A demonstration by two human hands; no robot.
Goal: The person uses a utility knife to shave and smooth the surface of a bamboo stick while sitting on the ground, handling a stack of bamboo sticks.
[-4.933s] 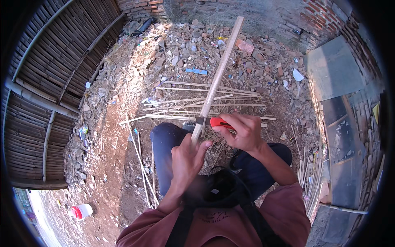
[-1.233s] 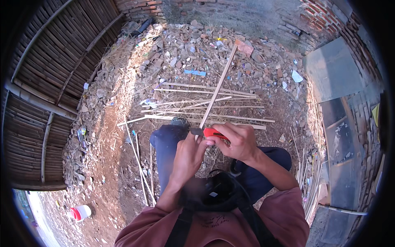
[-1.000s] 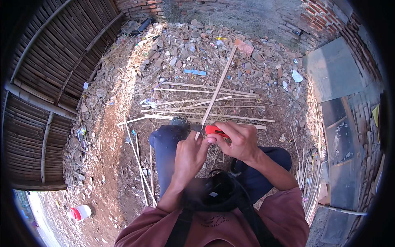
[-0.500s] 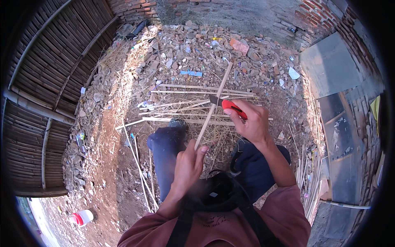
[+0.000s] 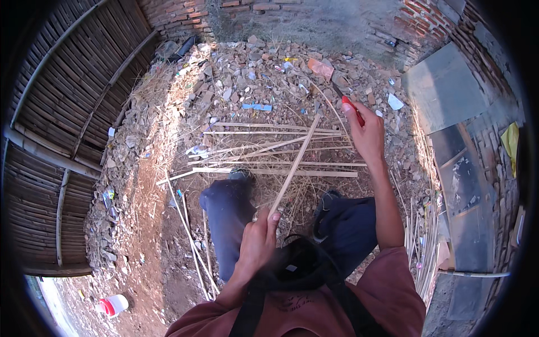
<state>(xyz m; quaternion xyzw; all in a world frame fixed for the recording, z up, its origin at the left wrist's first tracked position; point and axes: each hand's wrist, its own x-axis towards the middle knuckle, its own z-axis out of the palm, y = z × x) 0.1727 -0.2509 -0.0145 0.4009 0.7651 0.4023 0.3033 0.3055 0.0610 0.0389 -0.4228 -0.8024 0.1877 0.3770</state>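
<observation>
My left hand is closed around the lower end of a flat bamboo strip, which slants up and away to the right. In my right hand is a red-handled knife, held beyond the strip on the right; its dark blade points up and to the left, apart from the wood. A thin curved sliver shows beside the blade; whether it touches the knife I cannot tell. Several pale bamboo strips lie crosswise on the ground past my knees.
Rubble and dry fibres cover the ground up to a brick wall. A slatted bamboo panel stands left, grey boards lean right. More thin strips lie by my left leg. A red-and-white container sits lower left.
My right hand has moved the knife up and to the right, off the bamboo strip. My left hand still grips the strip's lower end. A curved sliver now shows near the blade.
</observation>
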